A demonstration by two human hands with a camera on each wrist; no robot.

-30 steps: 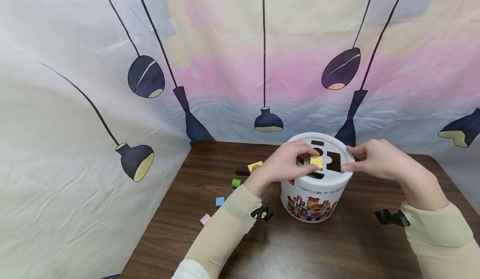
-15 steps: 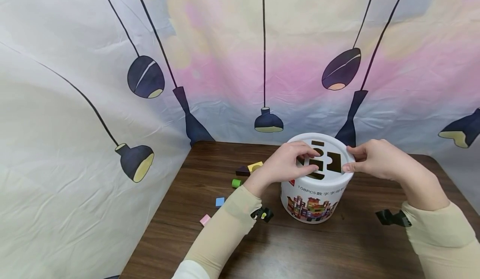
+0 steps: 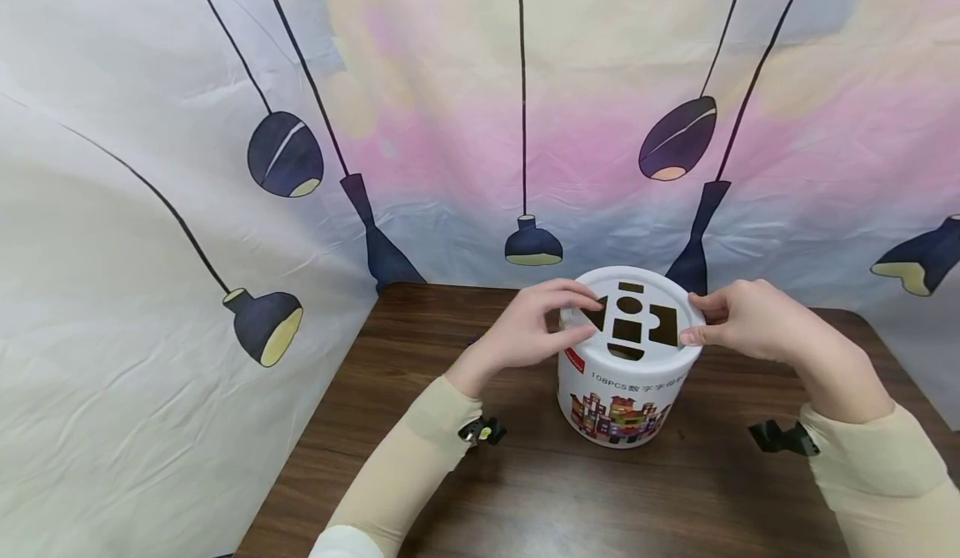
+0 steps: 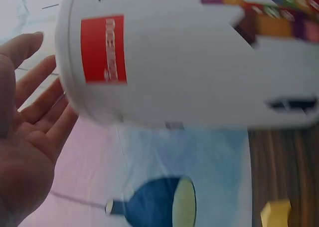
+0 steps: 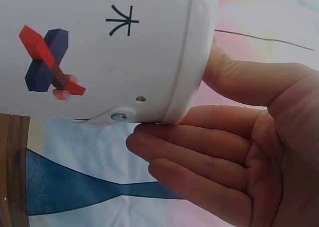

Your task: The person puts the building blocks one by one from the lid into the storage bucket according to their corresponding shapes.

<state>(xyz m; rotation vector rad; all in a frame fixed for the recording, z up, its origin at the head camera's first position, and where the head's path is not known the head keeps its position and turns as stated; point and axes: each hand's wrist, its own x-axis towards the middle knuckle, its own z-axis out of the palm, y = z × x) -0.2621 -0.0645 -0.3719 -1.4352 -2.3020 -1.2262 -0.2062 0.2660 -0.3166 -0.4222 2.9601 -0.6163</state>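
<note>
From my seat, both cream sleeves reach forward over the brown table (image 3: pixel 525 491). My left hand (image 3: pixel 525 329) hangs released, fingers relaxed just beside the white bucket (image 3: pixel 626 391), holding nothing. My right hand (image 3: pixel 738 320) pinches the lid (image 3: pixel 675 349) rim, thumb under, fingers on top. The bucket stands upright mid-table; I judge it stiff, smooth and light, best gripped at the rim. Behind hangs the lamp-printed backdrop (image 3: pixel 450 124).

Dark wood-grain counter (image 3: pixel 570 491) pushed into a corner. Wrinkled fabric backdrop (image 3: pixel 450 82) hangs on both sides, white at left, pastel pink, yellow and blue at back, printed with dark navy pendant lamps (image 3: pixel 533 245) on thin black cords. Soft, even light.
</note>
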